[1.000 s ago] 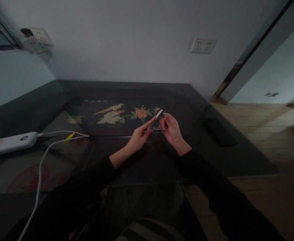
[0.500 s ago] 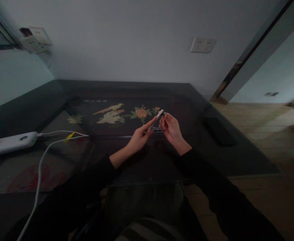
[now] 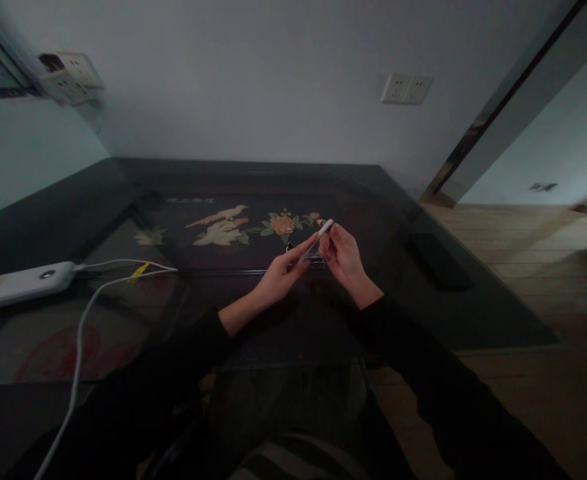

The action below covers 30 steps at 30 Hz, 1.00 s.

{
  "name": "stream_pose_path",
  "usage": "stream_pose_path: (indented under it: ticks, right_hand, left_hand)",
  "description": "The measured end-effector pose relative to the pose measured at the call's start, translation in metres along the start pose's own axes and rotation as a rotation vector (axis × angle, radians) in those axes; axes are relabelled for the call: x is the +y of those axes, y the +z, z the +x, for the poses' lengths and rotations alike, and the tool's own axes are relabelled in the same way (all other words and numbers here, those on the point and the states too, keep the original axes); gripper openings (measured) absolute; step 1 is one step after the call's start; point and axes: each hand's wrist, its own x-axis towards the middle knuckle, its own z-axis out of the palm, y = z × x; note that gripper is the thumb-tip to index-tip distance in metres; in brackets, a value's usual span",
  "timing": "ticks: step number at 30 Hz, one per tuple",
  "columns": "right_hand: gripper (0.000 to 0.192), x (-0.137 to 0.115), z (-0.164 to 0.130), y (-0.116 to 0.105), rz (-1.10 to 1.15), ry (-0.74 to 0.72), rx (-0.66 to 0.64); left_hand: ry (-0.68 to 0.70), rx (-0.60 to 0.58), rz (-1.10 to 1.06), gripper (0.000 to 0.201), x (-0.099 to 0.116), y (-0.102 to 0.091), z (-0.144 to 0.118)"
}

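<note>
My left hand [image 3: 279, 272] is closed around a thin, pale, slender object [image 3: 318, 237], seen nearly edge-on and slanting up to the right. My right hand [image 3: 346, 261] is at its upper end, thumb and fingers pinched together. Whatever lies between those fingertips is hidden. A tiny green and reddish bit [image 3: 322, 222] shows beside the pale tip. Under and between the hands, a small shiny, partly see-through item [image 3: 315, 261] rests on the dark table [image 3: 298, 320], partly covered by the fingers.
On the left, a white power strip [image 3: 28, 285] lies with a white cable [image 3: 81, 333] that bears a yellow tag [image 3: 138, 272]. A dark phone-like slab [image 3: 439, 261] lies at the right. Bird and flower decoration [image 3: 223, 230] marks the tabletop. The wall holds sockets [image 3: 406, 89].
The pale object's upper end has shifted slightly right, toward my right fingers. The green bit, earlier at the right fingertips, now shows on the left side of the pale tip.
</note>
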Motion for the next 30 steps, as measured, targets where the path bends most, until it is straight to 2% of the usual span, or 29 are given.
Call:
stream_pose_path:
  ticks: [6,16,23,30]
  right_hand:
    - [0.04,-0.001,-0.001,0.002,-0.006,-0.016,0.002]
    - [0.045,-0.002,-0.002,0.003,0.003,-0.025,-0.019]
    - [0.035,0.0,0.0,-0.001,0.034,-0.029,-0.022]
    - [0.037,0.002,0.001,-0.002,0.047,-0.01,-0.027]
  left_hand:
    - [-0.044,0.025,0.025,0.056,-0.003,-0.004,0.003]
    - [-0.022,0.045,0.114,0.056,-0.018,-0.008,0.005]
    - [0.012,0.011,0.046,0.057,-0.009,-0.001,0.001]
    - [0.032,-0.011,0.009,0.054,-0.001,0.002,-0.001]
